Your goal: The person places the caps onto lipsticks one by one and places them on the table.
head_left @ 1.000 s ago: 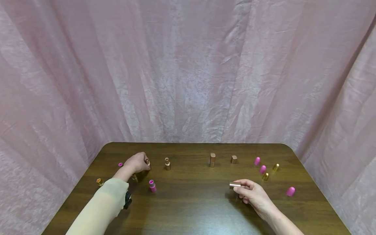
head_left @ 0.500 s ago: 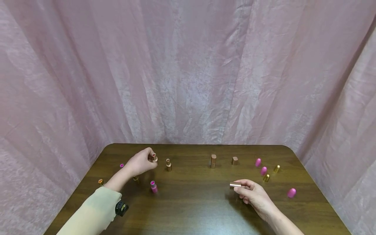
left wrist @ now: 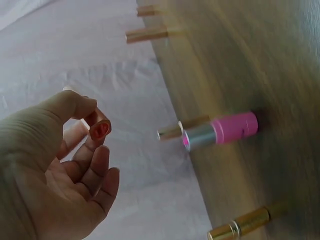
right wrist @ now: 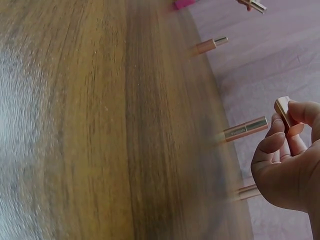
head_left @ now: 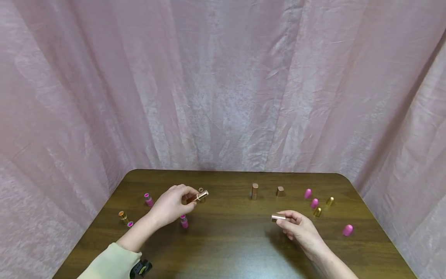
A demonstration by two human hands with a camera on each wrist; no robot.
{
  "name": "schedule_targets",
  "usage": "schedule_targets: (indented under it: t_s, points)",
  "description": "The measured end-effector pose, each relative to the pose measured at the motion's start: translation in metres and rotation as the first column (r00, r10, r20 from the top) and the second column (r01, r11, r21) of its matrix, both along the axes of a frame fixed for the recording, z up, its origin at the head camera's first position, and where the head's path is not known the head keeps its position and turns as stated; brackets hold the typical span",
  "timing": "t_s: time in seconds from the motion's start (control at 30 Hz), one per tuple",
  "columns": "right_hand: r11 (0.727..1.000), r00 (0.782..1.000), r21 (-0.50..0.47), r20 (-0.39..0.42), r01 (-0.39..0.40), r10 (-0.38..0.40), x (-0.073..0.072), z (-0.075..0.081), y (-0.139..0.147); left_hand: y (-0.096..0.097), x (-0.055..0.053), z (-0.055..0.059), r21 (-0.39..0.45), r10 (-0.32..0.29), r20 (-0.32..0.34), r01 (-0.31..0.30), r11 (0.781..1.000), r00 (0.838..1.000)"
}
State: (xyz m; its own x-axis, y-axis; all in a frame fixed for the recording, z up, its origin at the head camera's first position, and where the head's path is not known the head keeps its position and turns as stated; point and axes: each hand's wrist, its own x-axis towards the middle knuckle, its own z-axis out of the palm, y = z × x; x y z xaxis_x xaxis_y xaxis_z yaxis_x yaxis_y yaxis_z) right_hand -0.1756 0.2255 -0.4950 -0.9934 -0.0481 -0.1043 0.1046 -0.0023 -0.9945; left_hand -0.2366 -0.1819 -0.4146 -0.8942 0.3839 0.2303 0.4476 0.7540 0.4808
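Note:
My left hand (head_left: 172, 205) pinches an uncapped rose-gold lipstick (head_left: 203, 195) above the table, tilted with its open end to the right. The left wrist view looks into that end, reddish inside. Another uncapped rose-gold lipstick (head_left: 201, 190) stands just behind, partly covered. Below the left hand stands an uncapped pink lipstick (head_left: 184, 222). My right hand (head_left: 300, 229) holds a rose-gold lipstick cap (right wrist: 283, 111) sideways between thumb and fingers, over the table's right half. Farther back stand a capped rose-gold lipstick (head_left: 254, 192) and a loose rose-gold cap (head_left: 280, 192).
Pink caps (head_left: 314, 203) and gold caps (head_left: 317, 212) stand on the right of the wooden table (head_left: 230, 248). On the left are more uncapped lipsticks, pink (head_left: 149, 200) and gold (head_left: 123, 217). A pink curtain (head_left: 223, 97) hangs behind the table's far edge.
My left hand has lifted the rose-gold lipstick off the table, moved it right and tipped it from upright to leaning right. The right hand with the cap has hardly moved.

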Motion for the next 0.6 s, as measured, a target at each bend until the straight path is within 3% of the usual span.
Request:
schedule_targets:
  t_s: [0.2,0.4,0.6]
  points:
    - [0.999,1.0,0.039,-0.012,0.02,-0.019,0.0,0.004,-0.004,0.012,0.009,-0.001,-0.054,-0.027,-0.102,0.022,0.998,0.994]
    - [0.991,0.998,0.131,-0.066,0.025,-0.017,0.001,0.01,-0.009,0.025,0.013,-0.003,-0.101,-0.105,-0.23,0.084,0.991,0.967]
    - [0.99,0.994,0.144,-0.108,0.003,0.013,0.0,0.016,-0.018,0.043,0.015,-0.007,-0.156,-0.17,-0.267,0.131,0.979,0.948]
